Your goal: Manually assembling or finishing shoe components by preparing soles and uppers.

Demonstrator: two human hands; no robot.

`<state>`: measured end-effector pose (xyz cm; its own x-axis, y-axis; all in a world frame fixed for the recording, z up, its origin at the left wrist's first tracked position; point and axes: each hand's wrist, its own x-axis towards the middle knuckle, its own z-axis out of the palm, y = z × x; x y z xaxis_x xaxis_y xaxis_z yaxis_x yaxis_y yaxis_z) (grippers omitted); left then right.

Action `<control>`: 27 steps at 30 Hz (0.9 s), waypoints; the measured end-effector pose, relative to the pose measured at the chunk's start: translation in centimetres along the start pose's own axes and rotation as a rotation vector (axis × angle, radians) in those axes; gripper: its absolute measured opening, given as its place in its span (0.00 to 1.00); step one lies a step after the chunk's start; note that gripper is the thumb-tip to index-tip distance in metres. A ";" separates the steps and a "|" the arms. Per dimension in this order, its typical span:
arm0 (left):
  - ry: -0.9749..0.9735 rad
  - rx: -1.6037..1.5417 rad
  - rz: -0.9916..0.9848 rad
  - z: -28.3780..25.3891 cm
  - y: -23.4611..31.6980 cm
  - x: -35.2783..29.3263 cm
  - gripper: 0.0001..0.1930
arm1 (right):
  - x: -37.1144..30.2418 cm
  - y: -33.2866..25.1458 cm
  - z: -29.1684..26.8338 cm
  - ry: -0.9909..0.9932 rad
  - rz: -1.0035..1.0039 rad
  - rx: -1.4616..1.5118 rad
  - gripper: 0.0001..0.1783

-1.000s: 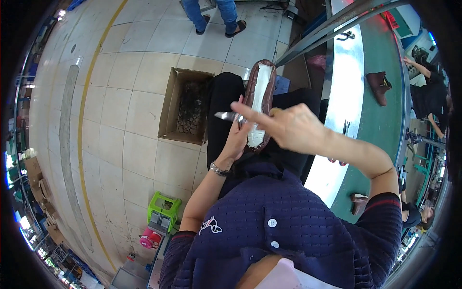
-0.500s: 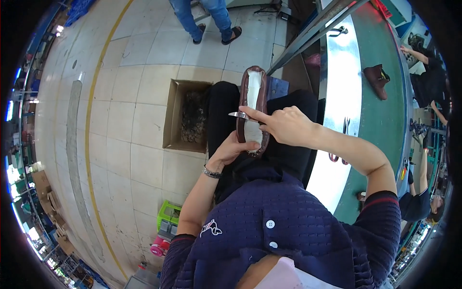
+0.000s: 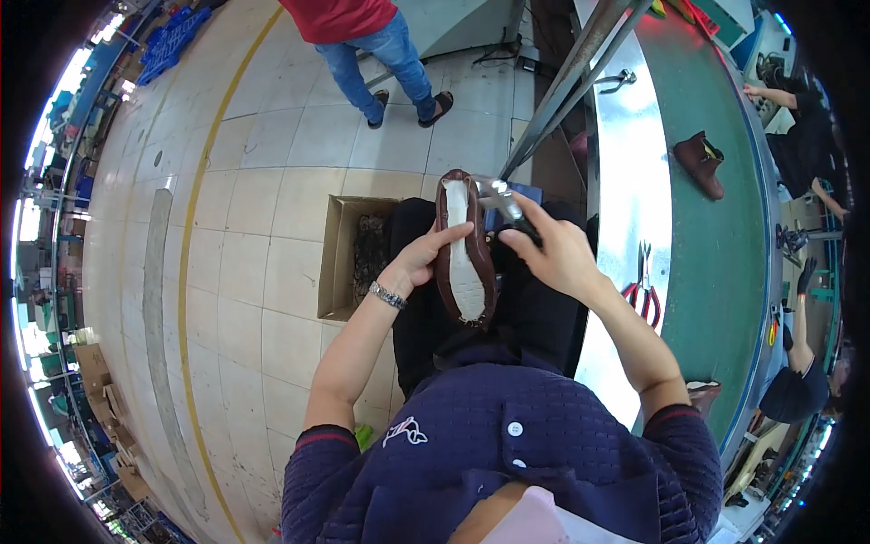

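A brown leather shoe (image 3: 467,283) lies sole up above my lap, its white underside showing and the leather folded over around the edge. My left hand (image 3: 419,260) grips it from the left side, thumb laid across the sole's middle; the other fingers are mostly hidden. In my right hand (image 3: 564,258) is a hammer (image 3: 497,192) with a shiny metal head and dark handle. Its head is beside the shoe's far right edge; whether they touch I cannot tell. A blue block (image 3: 527,194) is partly visible behind the hammer, between my knees.
An open cardboard box (image 3: 333,263) holding dark scraps stands left of my knee. Along the metal ledge (image 3: 618,163) at right lie red-handled scissors (image 3: 644,290) and pliers (image 3: 618,80). A brown boot (image 3: 700,165) rests on the green belt (image 3: 698,272). A person in jeans (image 3: 385,54) stands ahead.
The hammer has gone from across the sole to the shoe's far right side. My left thumb has shifted from the near end to the middle. The view has tilted, showing more ahead.
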<state>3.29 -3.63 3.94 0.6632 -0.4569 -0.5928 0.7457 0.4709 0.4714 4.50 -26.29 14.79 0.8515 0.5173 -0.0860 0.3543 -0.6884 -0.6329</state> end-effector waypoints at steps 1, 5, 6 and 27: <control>-0.008 0.008 -0.004 0.6 0.0 -0.2 0.39 | -0.9 0.8 -0.5 0.099 0.092 0.124 0.26; -0.058 0.149 0.176 2.5 -0.4 -3.2 0.48 | -4.1 1.0 -3.8 0.004 0.347 0.764 0.24; -0.107 0.288 0.392 2.6 -0.9 -3.5 0.54 | -4.8 1.8 -3.7 -0.015 0.327 0.869 0.22; -0.017 0.209 0.463 3.1 -9.6 -2.0 0.34 | -8.7 2.6 3.8 -0.621 0.479 0.998 0.25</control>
<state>-5.04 -9.58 2.59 0.9271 -0.2486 -0.2807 0.3685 0.4665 0.8041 -3.43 -30.63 11.01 0.3936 0.6600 -0.6399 -0.6123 -0.3310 -0.7180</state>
